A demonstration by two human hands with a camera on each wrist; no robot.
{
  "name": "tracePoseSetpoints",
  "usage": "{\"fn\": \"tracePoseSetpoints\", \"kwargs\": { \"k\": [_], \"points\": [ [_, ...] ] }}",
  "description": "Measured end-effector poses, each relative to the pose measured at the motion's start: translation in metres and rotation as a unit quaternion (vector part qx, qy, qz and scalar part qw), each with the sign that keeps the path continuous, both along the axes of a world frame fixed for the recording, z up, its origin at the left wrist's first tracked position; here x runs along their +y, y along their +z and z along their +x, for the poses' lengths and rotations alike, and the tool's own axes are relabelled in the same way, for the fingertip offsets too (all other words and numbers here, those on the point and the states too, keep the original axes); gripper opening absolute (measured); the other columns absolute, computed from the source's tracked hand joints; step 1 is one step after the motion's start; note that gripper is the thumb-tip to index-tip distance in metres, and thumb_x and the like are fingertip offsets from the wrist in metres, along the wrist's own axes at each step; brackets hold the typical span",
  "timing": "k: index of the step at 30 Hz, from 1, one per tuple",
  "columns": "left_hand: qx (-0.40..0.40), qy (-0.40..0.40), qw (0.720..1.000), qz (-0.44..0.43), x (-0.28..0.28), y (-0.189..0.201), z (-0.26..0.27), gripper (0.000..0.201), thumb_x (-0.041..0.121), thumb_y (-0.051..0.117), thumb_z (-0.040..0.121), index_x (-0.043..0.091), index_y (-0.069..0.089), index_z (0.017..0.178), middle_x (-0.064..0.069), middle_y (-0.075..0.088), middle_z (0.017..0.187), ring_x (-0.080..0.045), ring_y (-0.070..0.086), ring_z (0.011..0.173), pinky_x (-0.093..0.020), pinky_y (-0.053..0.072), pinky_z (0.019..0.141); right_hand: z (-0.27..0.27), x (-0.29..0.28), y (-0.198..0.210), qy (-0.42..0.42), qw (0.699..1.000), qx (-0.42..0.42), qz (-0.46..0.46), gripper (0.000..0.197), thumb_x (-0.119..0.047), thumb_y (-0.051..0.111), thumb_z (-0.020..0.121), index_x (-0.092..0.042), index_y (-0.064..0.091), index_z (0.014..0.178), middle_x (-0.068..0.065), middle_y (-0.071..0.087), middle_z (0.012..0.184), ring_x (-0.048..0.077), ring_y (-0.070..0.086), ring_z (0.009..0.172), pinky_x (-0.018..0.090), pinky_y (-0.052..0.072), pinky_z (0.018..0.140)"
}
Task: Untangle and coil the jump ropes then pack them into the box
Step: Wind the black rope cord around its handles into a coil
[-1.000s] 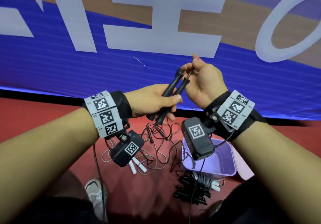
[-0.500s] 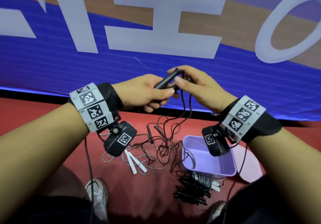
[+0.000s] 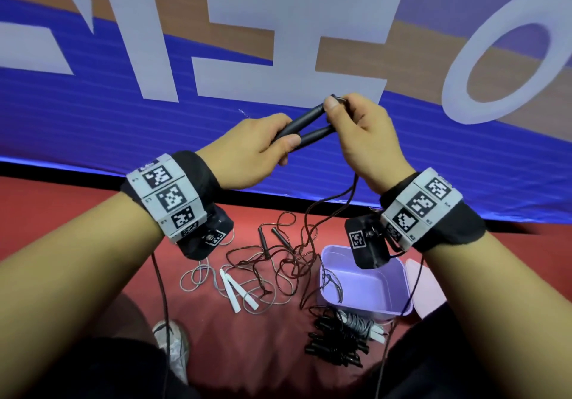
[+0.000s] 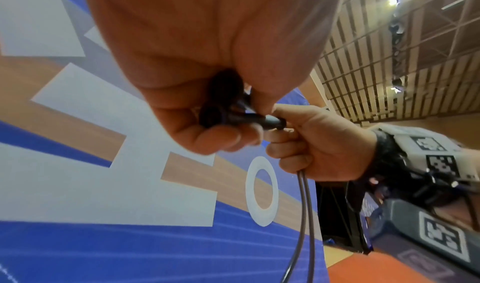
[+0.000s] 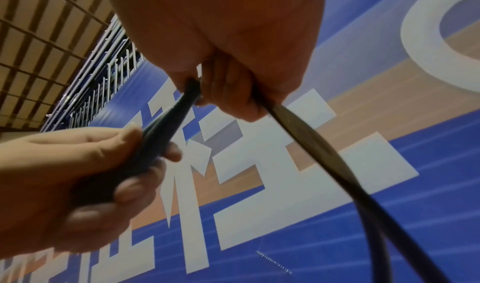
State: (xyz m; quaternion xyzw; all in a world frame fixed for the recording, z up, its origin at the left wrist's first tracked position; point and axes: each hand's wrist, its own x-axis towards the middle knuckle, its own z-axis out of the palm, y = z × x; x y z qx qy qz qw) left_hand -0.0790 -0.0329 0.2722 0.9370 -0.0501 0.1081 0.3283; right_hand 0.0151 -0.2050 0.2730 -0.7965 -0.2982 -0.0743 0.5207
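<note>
Two black handles (image 3: 305,126) of one jump rope are held side by side, up in the middle of the head view. The near ends are gripped in the curled left hand (image 3: 253,148), and the far tips are pinched by the thumb and fingers of the right hand (image 3: 363,138). The dark cord (image 3: 328,206) is seen hanging down from under the right hand to the floor, where it runs into a loose pile of ropes (image 3: 278,262) in the lower middle of the frame. In that pile another pair of black handles (image 3: 270,237) and a pair of white handles (image 3: 236,290) with a pale cord can be seen. So the step in hand is probably the start of coiling: the handles are lined up first. Next, the cord most likely has to be pulled free of the pile and wound into even loops, with care taken that other ropes are not dragged along. The purple box (image 3: 365,287) is open on the floor at the lower right, and a cord end lies in it. A bundle of coiled ropes (image 3: 340,340) is set just in front of it, not yet packed. The floor (image 3: 62,209) is red. Behind it a big blue banner (image 3: 93,132) with large white shapes is stretched across the top of the frame. In the wrist views a slatted ceiling with lights is shown, as in a sports hall.
</note>
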Motion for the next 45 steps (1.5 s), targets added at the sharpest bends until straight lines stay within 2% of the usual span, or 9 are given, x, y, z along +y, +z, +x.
{"fn": "tracePoseSetpoints", "kwargs": {
  "k": [5, 9, 13, 17, 22, 29, 33, 37, 45],
  "points": [
    [0.001, 0.023, 0.998, 0.055, 0.007, 0.017, -0.002, 0.029, 0.034, 0.046, 0.102, 0.015, 0.059, 0.084, 0.004, 0.054, 0.063, -0.007, 0.046, 0.047, -0.016, 0.033, 0.045, -0.001, -0.010, 0.005, 0.061, 0.998, -0.011, -0.005, 0.025, -0.034, 0.052, 0.099, -0.033, 0.061, 0.123, -0.002, 0.053, 0.078, 0.007, 0.045, 0.061, 0.024, 0.040, 0.062],
    [0.041, 0.011, 0.998, 0.037, 0.015, 0.027, 0.003, 0.025, 0.035, 0.052, 0.100, 0.022, 0.064, 0.082, -0.001, 0.061, 0.065, -0.007, 0.049, 0.049, -0.021, 0.039, 0.053, 0.003, -0.020, 0.008, 0.097, 0.992, -0.016, -0.079, 0.016, -0.027, 0.055, 0.100, -0.029, 0.058, 0.116, 0.000, 0.042, 0.070, 0.005, 0.037, 0.055, 0.019, 0.035, 0.053],
    [0.084, -0.006, 0.996, 0.027, 0.011, 0.016, 0.006, 0.024, 0.032, 0.052, 0.100, 0.023, 0.065, 0.082, 0.005, 0.068, 0.064, -0.009, 0.061, 0.058, -0.024, 0.043, 0.059, 0.006, -0.021, -0.010, 0.118, 0.990, 0.021, -0.067, 0.009, -0.030, 0.052, 0.099, -0.039, 0.053, 0.097, 0.001, 0.042, 0.069, 0.013, 0.035, 0.052, 0.031, 0.033, 0.051],
    [0.095, -0.002, 0.995, 0.042, 0.009, -0.001, 0.013, 0.017, 0.029, 0.046, 0.103, 0.020, 0.057, 0.092, 0.005, 0.066, 0.074, -0.008, 0.061, 0.058, -0.014, 0.038, 0.049, 0.005, -0.008, -0.026, 0.141, 0.976, 0.162, 0.018, 0.009, -0.019, 0.044, 0.105, -0.020, 0.046, 0.096, -0.002, 0.034, 0.064, 0.016, 0.028, 0.053, 0.035, 0.021, 0.048],
    [0.111, -0.016, 0.993, -0.032, 0.009, -0.010, 0.022, 0.028, 0.035, 0.044, 0.103, 0.012, 0.054, 0.092, -0.002, 0.059, 0.070, -0.011, 0.054, 0.050, -0.025, 0.046, 0.048, 0.018, 0.006, -0.028, 0.142, 0.971, 0.176, 0.071, 0.013, -0.017, 0.041, 0.106, -0.019, 0.044, 0.093, -0.004, 0.032, 0.066, 0.012, 0.028, 0.052, 0.029, 0.022, 0.046],
    [0.090, 0.005, 0.991, -0.104, 0.018, -0.001, 0.032, 0.031, 0.036, 0.053, 0.100, 0.010, 0.062, 0.085, 0.001, 0.054, 0.057, -0.012, 0.051, 0.043, -0.019, 0.042, 0.043, 0.038, 0.002, -0.024, 0.161, 0.964, 0.184, 0.109, 0.013, -0.025, 0.055, 0.093, -0.018, 0.056, 0.104, -0.010, 0.040, 0.060, 0.011, 0.032, 0.053, 0.028, 0.025, 0.046],
    [0.083, 0.029, 0.982, -0.167, 0.022, -0.002, 0.031, 0.032, 0.035, 0.050, 0.101, 0.012, 0.058, 0.082, 0.001, 0.051, 0.059, -0.012, 0.048, 0.044, -0.022, 0.038, 0.041, 0.052, -0.013, -0.023, 0.162, 0.979, 0.122, -0.012, 0.013, -0.014, 0.053, 0.101, -0.016, 0.065, 0.104, -0.005, 0.048, 0.064, 0.013, 0.043, 0.053, 0.025, 0.040, 0.051],
    [0.082, 0.091, 0.960, -0.253, 0.029, -0.005, 0.035, 0.032, 0.037, 0.049, 0.102, 0.011, 0.059, 0.085, 0.002, 0.048, 0.060, -0.011, 0.041, 0.045, -0.022, 0.031, 0.040, 0.045, -0.006, -0.034, 0.112, 0.986, 0.088, -0.087, 0.024, -0.023, 0.042, 0.106, -0.027, 0.065, 0.112, -0.006, 0.049, 0.060, 0.012, 0.048, 0.054, 0.029, 0.047, 0.056],
    [0.072, 0.194, 0.907, -0.367, 0.025, -0.008, 0.046, 0.034, 0.039, 0.047, 0.103, 0.012, 0.058, 0.086, 0.003, 0.048, 0.064, -0.008, 0.040, 0.044, -0.019, 0.028, 0.037, 0.019, 0.021, -0.031, 0.110, 0.963, 0.222, 0.105, 0.024, -0.012, 0.045, 0.105, -0.014, 0.063, 0.120, 0.003, 0.061, 0.069, 0.014, 0.042, 0.048, 0.028, 0.039, 0.046]
  ]
}}
